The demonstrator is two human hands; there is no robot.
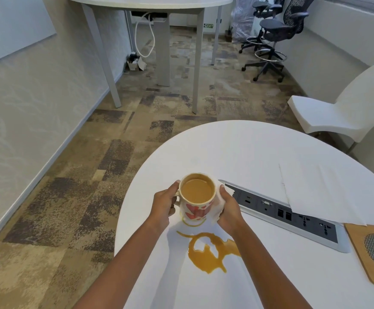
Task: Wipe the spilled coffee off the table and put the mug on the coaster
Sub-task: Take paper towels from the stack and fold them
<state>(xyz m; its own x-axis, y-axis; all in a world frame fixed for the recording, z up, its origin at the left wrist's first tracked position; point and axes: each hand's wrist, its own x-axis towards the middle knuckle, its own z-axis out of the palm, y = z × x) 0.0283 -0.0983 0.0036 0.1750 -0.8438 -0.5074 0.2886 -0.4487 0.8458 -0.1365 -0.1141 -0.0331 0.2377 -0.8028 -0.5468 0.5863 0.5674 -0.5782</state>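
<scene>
A white mug (196,208) with red hearts, full of milky coffee, is held just above the white table (259,150). My left hand (164,204) grips its handle side. My right hand (230,208) presses a white paper tissue (217,200) against the mug's right wall. A brown coffee puddle (212,250) lies on the table just in front of the mug, with a coffee ring (192,223) under it. The wooden coaster (373,250) with a woven grey centre lies at the right edge.
A grey socket strip (293,215) is set into the table right of the mug. Sheets of white paper towel (324,192) lie behind it. A white chair (346,108) stands beyond the table, office chairs (275,36) and another table (150,3) farther back.
</scene>
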